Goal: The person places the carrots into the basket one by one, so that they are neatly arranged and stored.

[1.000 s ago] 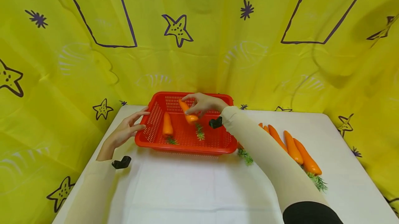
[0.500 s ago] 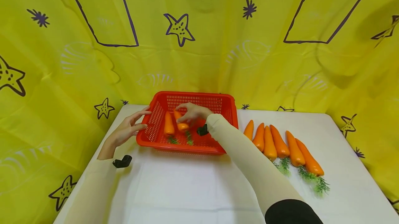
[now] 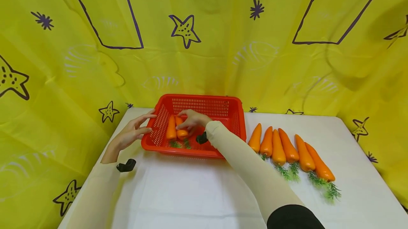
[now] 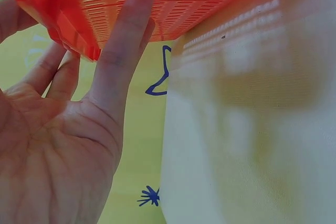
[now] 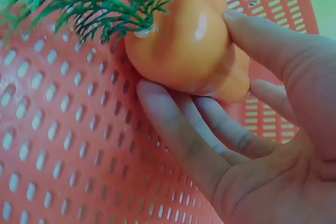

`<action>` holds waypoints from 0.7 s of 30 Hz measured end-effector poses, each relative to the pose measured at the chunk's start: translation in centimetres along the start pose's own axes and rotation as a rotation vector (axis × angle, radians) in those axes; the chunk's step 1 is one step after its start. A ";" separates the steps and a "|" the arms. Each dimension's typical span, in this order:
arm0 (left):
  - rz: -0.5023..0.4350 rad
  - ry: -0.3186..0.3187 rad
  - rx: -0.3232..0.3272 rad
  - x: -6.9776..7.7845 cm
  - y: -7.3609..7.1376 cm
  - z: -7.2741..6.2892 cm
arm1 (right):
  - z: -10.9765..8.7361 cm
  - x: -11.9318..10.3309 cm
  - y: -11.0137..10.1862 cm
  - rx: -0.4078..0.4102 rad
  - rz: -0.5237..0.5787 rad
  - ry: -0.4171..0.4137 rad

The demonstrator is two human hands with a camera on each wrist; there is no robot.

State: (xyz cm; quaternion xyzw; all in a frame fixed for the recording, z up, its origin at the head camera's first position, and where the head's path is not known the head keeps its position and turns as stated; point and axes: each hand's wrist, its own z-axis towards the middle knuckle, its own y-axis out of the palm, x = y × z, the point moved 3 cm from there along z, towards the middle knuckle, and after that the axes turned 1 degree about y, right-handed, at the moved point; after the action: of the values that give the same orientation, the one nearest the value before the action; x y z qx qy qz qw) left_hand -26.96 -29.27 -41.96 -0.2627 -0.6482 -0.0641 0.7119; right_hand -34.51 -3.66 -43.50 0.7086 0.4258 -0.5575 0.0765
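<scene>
Inside a red plastic basket (image 3: pixel 236 126) lie two orange carrots with green tops. My right hand (image 3: pixel 193 120) reaches into its left part and grips one carrot (image 3: pixel 182 134), which is down at the bottom. In the right wrist view the thumb and fingers wrap that carrot (image 5: pixel 176 45) from either side, its leafy end pointing away from the palm. The other carrot (image 3: pixel 171 130) lies right beside it, on the left. My left hand (image 3: pixel 129 135) touches the basket's left side with thumb and fingers extended; the left wrist view shows the thumb (image 4: pixel 123 45) against the slotted wall.
To the right of the basket, several carrots (image 3: pixel 288 147) lie in a row on the white table (image 3: pixel 191 190), leafy ends toward me. A yellow patterned curtain (image 3: pixel 210 62) hangs behind the table and at both sides.
My right hand has lowered the carrot into the basket and moved it left, up against the other carrot. The left hand stays at the basket's side.
</scene>
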 end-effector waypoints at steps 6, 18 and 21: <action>0.009 0.004 0.005 -0.2 0.0 0.1 | 0.2 0.0 0.3 -0.058 0.086 0.029; 0.004 0.012 0.007 -0.3 0.0 0.0 | 0.1 0.1 0.7 -0.070 0.131 0.037; 0.001 0.022 0.005 -0.3 0.0 0.0 | 0.2 0.1 0.7 -0.067 0.115 0.035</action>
State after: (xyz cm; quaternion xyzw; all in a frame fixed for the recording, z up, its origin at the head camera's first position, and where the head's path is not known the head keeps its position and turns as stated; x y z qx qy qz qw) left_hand -26.99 -29.29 -42.23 -0.2603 -0.6404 -0.0651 0.7196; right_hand -34.18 -4.13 -43.90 0.7385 0.4040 -0.5252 0.1245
